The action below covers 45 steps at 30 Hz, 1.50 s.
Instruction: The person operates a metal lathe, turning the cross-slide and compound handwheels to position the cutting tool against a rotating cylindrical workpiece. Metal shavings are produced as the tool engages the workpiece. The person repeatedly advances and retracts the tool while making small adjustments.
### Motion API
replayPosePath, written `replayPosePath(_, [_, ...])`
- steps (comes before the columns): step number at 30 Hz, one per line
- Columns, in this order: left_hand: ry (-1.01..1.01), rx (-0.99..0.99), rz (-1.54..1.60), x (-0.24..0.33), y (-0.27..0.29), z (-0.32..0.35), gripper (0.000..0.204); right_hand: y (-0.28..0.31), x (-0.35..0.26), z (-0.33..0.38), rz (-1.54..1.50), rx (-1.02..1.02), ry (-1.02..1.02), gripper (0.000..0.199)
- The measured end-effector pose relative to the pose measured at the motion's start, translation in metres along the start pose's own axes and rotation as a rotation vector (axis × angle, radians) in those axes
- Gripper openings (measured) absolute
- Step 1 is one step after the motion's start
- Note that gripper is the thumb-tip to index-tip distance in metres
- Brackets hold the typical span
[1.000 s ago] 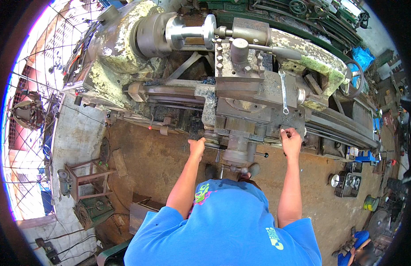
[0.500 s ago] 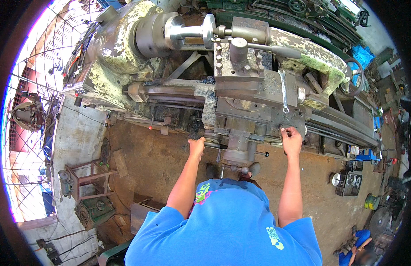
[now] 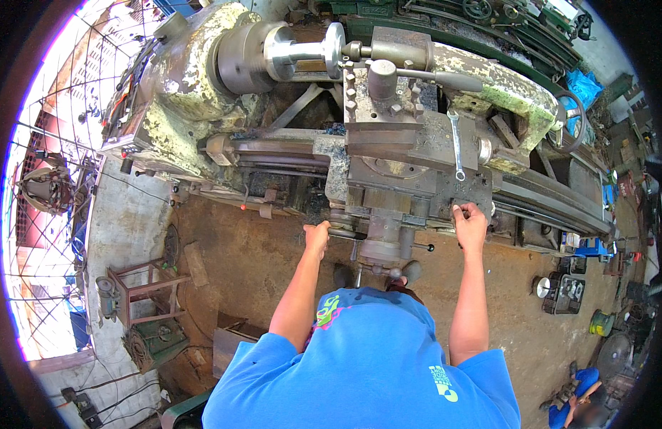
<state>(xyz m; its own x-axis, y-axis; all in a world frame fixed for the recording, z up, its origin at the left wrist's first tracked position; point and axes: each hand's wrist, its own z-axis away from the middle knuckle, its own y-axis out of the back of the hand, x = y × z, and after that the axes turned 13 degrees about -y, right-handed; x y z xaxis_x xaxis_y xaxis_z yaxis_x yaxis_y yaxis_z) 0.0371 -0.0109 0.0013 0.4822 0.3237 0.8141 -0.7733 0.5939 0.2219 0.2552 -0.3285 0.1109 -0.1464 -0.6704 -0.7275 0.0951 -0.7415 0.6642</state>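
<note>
My left hand [image 3: 316, 237] is closed around the rim of a handwheel [image 3: 344, 234] on the front of a metal lathe. On the near right corner of the lathe carriage [image 3: 445, 206], the fingers of my right hand [image 3: 470, 222] are curled; what they hold is hidden. A combination wrench [image 3: 456, 146] lies on the carriage, beyond my right hand. A shiny, spool-shaped metal workpiece [image 3: 306, 51] sits between the chuck [image 3: 241, 58] and the tailstock [image 3: 402, 51]. The bolted tool post [image 3: 382, 82] stands just nearer than the workpiece.
Levers with ball ends [image 3: 429, 247] stick out between my arms. At the left stands a low metal frame [image 3: 148, 293] beside a green motor-like machine [image 3: 153, 343]. A black crate [image 3: 564, 294] is on the floor at right. Another person in blue [image 3: 579, 397] is low at the far right.
The view has shifted very slightly. Both hands keep their places, and the wrench and workpiece look the same.
</note>
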Motion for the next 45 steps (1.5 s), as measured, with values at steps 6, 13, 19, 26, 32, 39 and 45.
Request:
replayPosePath(6, [-0.009, 0.03, 0.003, -0.0018, -0.0013, -0.0016, 0.045, 0.0011, -0.0011, 0.0007, 0.001, 0.002, 0.011, 0.023])
replayPosePath(13, [0.031, 0.011, 0.005, -0.0042, 0.0012, -0.0053, 0.043, 0.0023, -0.0025, 0.0014, -0.001, -0.01, 0.009, 0.024])
replayPosePath(19, [0.02, 0.044, 0.03, -0.0027, 0.0005, -0.0033, 0.041, 0.0026, -0.0048, 0.0025, -0.01, -0.012, 0.001, 0.023])
replayPosePath(26, [0.007, 0.014, 0.079, -0.0005, 0.0023, -0.003, 0.023, 0.0032, -0.0054, 0.0026, 0.005, -0.012, -0.003, 0.024])
replayPosePath(32, [0.014, 0.032, 0.06, 0.0015, 0.0029, -0.0026, 0.024, 0.0024, -0.0032, 0.0012, -0.002, -0.018, -0.006, 0.024])
replayPosePath(39, [0.028, 0.016, 0.096, 0.0011, 0.004, -0.0044, 0.027, 0.002, -0.0025, 0.0013, -0.007, -0.01, 0.004, 0.024])
replayPosePath(45, [0.037, 0.014, 0.102, -0.0008, 0.0045, -0.0068, 0.025, 0.0021, -0.0028, 0.001, -0.002, -0.008, 0.007, 0.025])
